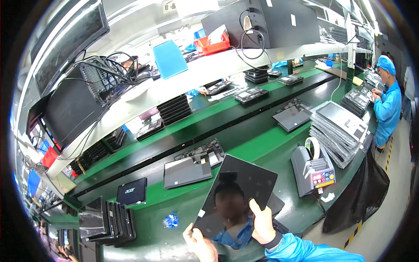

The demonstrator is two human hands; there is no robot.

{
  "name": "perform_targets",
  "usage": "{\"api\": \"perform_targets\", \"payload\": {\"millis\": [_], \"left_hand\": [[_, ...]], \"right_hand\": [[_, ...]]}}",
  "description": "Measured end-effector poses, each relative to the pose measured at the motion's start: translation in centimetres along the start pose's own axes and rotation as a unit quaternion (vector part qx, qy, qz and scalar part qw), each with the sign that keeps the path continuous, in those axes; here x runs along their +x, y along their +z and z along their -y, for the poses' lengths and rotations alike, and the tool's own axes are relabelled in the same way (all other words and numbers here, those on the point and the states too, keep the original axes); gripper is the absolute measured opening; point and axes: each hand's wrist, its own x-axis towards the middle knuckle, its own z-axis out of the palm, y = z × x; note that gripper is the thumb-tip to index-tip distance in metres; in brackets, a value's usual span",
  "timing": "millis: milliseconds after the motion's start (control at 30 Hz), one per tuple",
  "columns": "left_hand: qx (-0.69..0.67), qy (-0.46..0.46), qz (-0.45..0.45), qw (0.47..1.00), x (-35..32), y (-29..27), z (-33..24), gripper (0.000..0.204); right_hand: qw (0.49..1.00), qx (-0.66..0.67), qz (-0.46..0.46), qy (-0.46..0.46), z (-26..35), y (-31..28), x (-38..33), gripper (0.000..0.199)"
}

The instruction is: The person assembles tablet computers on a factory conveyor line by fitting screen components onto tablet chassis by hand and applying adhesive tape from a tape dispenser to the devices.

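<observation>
Head view: the person is holding a glossy dark panel [248,174] tilted above the green bench [150,236], in front of the body. The left hand [203,245] is gripping its lower-left corner; the right hand [263,226] is grasping the right edge, its thumb lying on the glossy face. Faint spots are showing on that face. In this inspector's judgement, sound handling is calling for edge-only contact, even support from both hands and no twisting. Clearance is also mattering: a grey tape dispenser [305,177] is standing near, to the right.
</observation>
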Motion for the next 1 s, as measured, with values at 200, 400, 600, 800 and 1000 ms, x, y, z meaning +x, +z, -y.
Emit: {"api": "perform_targets", "payload": {"millis": [200, 400, 600, 800, 1000], "left_hand": [[-0.016, -0.034, -0.001, 0.999, -0.3, -0.6, 0.9, 0.026], [0.021, 0.002, -0.023, 1.0, -0.4, -0.5, 0.2, 0.027], [-0.063, -0.148, 0.291, 0.943, 5.2, -1.4, -3.4, 0.041], [0.148, -0.253, 0.316, 0.902, 2.2, 3.4, -3.8, 0.035], [0.18, -0.196, 0.298, 0.917, 1.3, 3.0, -2.6, 0.03]], "right_hand": [[1.0, -0.01, 0.009, 0.01, -0.8, -0.4, 0.5, 0.033], [1.0, -0.02, 0.015, -0.012, -0.3, -0.3, 0.5, 0.034], [0.914, -0.38, 0.077, 0.121, 6.5, -2.8, 1.7, 0.039], [0.877, -0.461, 0.137, 0.025, 6.9, -6.2, -1.9, 0.046], [0.979, -0.07, -0.152, -0.116, 11.7, -15.0, -0.8, 0.034]]}}
